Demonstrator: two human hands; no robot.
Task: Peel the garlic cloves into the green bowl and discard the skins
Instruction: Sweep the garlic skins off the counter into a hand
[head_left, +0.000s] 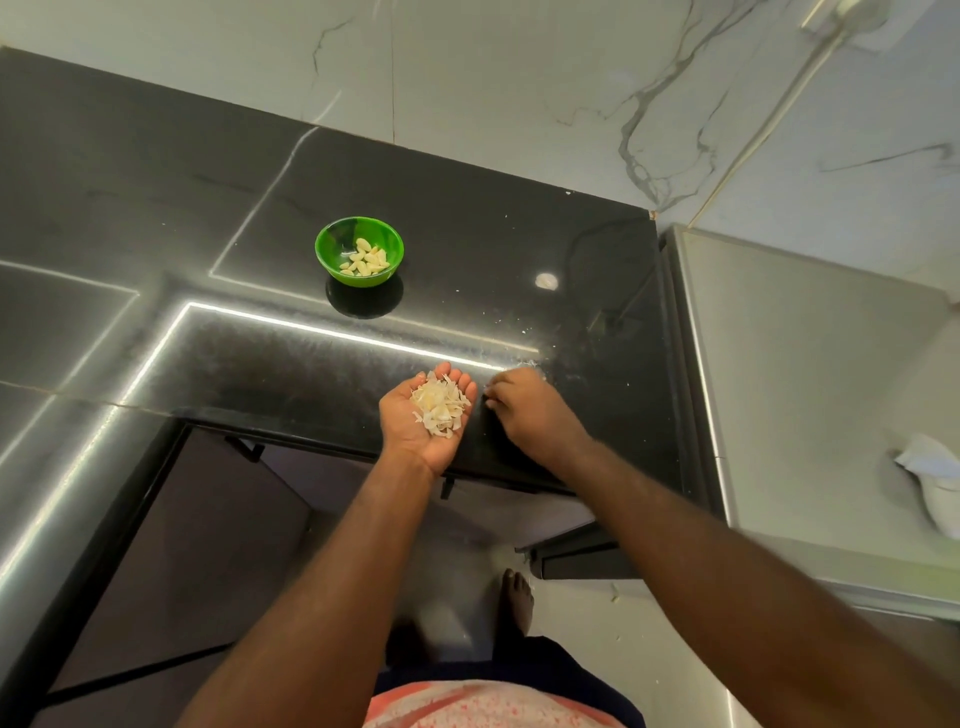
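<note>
Left hand (423, 415): palm up, fingers loosely spread and a little cupped, carrying a heap of skins (440, 408) that covers most of the palm. Right hand (524, 410): just beside the left, palm down on the counter (467, 234), fingers (493, 396) curled under towards the heap; the back of the hand hides the tips, so whether they pinch anything cannot be told. Scraps (530, 364): small pale flecks on the counter just past the right hand, too small to make out singly. Bowl (332, 236): green, upright on the counter, well beyond the left hand and off to its left. Cloves (366, 258): peeled, pale, lying together in the bowl; number not clear. Pale spot (546, 281): on the counter beyond the right hand, either a skin or a glint, cannot tell. Steel surface (805, 364): right of the right hand, cut off by the frame edge. White object (930, 478): on it, partly out of frame, blurred, unidentified. Foot (518, 597): bare, on the floor below the hands, partly hidden.
</note>
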